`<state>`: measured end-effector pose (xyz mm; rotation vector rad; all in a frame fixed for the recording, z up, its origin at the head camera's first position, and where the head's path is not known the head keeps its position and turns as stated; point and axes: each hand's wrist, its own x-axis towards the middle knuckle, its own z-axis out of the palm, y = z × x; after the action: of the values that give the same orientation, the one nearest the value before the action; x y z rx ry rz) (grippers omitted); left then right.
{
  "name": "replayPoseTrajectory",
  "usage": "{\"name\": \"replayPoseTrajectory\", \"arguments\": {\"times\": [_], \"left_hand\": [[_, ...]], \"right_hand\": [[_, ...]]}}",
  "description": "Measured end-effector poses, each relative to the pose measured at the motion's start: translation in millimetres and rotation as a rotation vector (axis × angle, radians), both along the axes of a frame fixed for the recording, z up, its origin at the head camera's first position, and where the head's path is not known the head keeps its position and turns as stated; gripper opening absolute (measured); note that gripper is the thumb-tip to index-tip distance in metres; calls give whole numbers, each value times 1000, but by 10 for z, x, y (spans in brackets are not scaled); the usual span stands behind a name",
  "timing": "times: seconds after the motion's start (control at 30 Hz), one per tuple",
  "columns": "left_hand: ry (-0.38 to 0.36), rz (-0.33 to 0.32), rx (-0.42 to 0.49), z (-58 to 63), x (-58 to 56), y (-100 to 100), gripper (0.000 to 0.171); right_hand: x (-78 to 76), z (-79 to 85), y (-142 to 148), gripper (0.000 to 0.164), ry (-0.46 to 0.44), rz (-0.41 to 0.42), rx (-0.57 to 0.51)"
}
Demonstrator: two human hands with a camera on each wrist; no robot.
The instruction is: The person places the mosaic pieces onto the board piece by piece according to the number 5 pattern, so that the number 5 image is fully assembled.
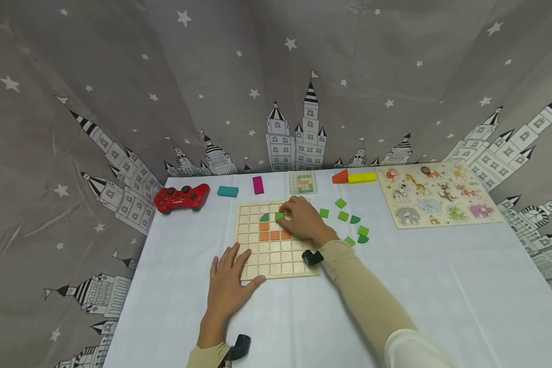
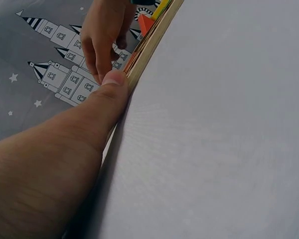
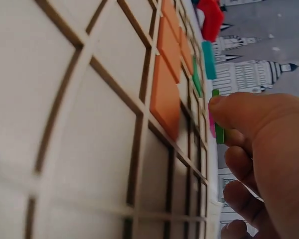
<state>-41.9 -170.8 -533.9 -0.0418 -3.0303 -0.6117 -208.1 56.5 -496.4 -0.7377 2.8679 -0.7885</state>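
A wooden grid board (image 1: pixel 276 258) lies on the white table. Several orange square tiles (image 1: pixel 264 235) and a dark green quarter-round tile (image 1: pixel 264 217) sit in its cells. My right hand (image 1: pixel 302 217) pinches a light green square tile (image 1: pixel 279 216) over the upper part of the board; in the right wrist view that green tile (image 3: pixel 218 119) is held between thumb and fingers, apart from the grid. My left hand (image 1: pixel 229 283) rests with spread fingers on the board's lower left corner, its thumb (image 2: pixel 114 79) along the near edge in the left wrist view.
Loose green tiles (image 1: pixel 343 215) lie right of the board. A pattern card (image 1: pixel 303 182), a magenta block (image 1: pixel 258 185), a teal block (image 1: pixel 227 191), a red game controller (image 1: pixel 182 198), orange and yellow blocks (image 1: pixel 362 177) and an animal puzzle board (image 1: pixel 439 194) line the back.
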Motion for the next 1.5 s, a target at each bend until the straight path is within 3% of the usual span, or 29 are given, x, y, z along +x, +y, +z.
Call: {"name": "replayPoseTrajectory", "arguments": {"times": [0.37, 0.8, 1.13, 1.3, 1.5], "left_hand": [[0, -2, 9, -24, 30, -7, 86], [6, -7, 10, -11, -5, 19, 85], [7, -9, 26, -24, -25, 25, 85], [4, -2, 21, -44, -23, 15, 85], [-6, 20, 16, -40, -1, -5, 85]], "right_hand": [[-99, -94, -168, 31, -57, 6, 6], [-109, -12, -152, 29, -145, -100, 12], [-114, 9, -44, 26, -72, -83, 50], [-29, -4, 272, 29, -55, -130, -4], [250, -46, 1069, 30, -81, -268, -80]]}}
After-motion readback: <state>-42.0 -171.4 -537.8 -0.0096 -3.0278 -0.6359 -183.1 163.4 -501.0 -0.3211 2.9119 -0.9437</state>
